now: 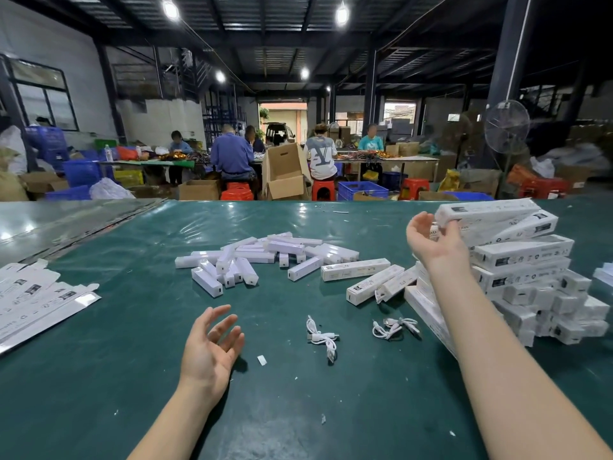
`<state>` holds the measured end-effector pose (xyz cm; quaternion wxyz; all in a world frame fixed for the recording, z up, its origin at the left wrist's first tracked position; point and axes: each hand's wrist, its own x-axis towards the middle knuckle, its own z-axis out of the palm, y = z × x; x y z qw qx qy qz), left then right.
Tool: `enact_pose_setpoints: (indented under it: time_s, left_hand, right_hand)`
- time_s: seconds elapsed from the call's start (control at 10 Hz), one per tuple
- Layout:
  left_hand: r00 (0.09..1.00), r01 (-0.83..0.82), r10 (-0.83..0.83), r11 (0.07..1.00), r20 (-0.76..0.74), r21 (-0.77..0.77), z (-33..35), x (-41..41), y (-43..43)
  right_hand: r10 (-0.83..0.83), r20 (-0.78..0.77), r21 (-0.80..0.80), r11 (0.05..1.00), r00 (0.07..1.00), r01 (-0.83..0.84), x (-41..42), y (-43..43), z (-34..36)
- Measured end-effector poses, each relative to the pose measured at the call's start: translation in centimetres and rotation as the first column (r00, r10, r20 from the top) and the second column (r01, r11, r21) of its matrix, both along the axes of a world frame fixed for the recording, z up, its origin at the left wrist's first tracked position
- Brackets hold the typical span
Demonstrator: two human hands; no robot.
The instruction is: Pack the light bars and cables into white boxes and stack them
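Fingers (pixel 449 230) of the right hand (pixel 431 242), loosely spread, touch the top white box (pixel 487 210) on the uneven stack (pixel 522 253), which an off-centre push may topple; the left hand (pixel 210 350), fingers slack, hovers left of the stack.

Green tabletop (pixel 132 376): loose pile of light bars (pixel 265 257) sat mid-far, a few closed boxes (pixel 355 269) just right of it. Box stack (pixel 530 280) stood at right, two coiled cables (pixel 323 336) nearer, flat unfolded boxes (pixel 36 300) at left, a paper scrap (pixel 262 360) near front.

Boxes (pixel 520 252) at the right fingers (pixel 451 229) are white with dark print. Beyond the left fingers (pixel 217 315), white light bars (pixel 206 281) lie on a green tabletop (pixel 132 376).
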<state>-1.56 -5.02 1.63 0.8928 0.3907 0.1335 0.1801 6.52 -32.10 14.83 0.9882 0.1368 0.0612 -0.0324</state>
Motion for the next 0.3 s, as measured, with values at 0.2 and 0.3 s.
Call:
enact_pose_setpoints:
  time_s: [0.2,0.3]
  left_hand:
    - [1.0,0.015,-0.015,1.0,-0.009,0.014,-0.1,0.0,0.1]
    - [1.0,0.02,-0.02,1.0,-0.006,0.008,0.0,0.0,0.0]
  right_hand:
    - [0.005,0.051,-0.015,1.0,0.999,-0.004,-0.8,0.3,0.5]
    - [0.116,0.045,-0.236,0.966,0.992,-0.103,-2.7,1.6,0.9]
